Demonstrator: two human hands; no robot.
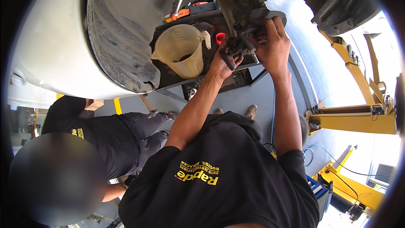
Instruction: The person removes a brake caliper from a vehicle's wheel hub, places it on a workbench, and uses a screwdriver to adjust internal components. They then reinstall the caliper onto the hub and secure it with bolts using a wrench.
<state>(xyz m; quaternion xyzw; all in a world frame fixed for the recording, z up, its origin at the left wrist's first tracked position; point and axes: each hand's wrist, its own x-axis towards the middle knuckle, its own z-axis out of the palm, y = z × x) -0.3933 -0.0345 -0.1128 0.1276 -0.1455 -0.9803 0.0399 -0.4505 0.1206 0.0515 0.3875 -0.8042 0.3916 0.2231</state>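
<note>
Under a raised vehicle, both arms reach up to a dark, greasy brake caliper (241,44) beside the wheel hub. From below and the left, my left hand (223,64) is closed around its lower end, where a dark bracket-like piece sticks out by the fingers. On the other side my right hand (273,46) grips the caliper, thumb and fingers bent against it. A round grey disc (276,16) shows just behind the right fingers. Suspension parts (228,4) rise behind the caliper. The inner faces of the fingers are partly hidden by the metal.
A cloudy plastic measuring jug (179,52) stands on a dark cart (213,19) with a red cap (220,38) and orange-black tools (183,13). The wheel-arch liner (120,33) curves at left. A co-worker (114,139) is close on my left; yellow lift arms (354,120) stand right.
</note>
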